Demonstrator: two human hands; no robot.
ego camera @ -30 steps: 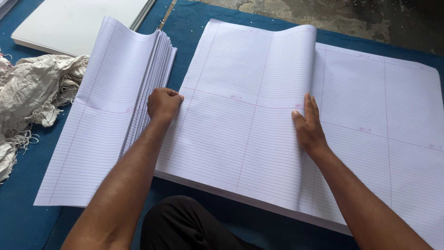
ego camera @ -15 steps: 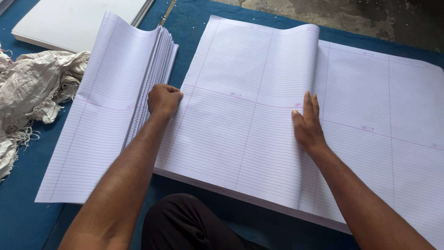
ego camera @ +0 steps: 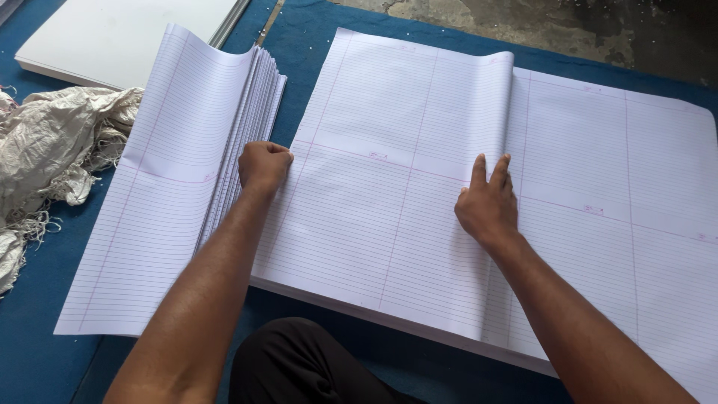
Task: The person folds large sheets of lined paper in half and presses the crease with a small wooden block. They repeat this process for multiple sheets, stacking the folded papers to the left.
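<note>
One ruled sheet [ego camera: 404, 202] is folded over; a thick folded pile [ego camera: 179, 194] is already stacked (many flat sheets remain). The left hand [ego camera: 263, 166] is fisted on its edge, the right hand [ego camera: 488, 206] pressed flat, fingers together.

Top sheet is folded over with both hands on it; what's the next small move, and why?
Probably slide the right hand along the fold to crease it: the edge is rounded and raised, while the left hand pins the sheet's far edge.
</note>
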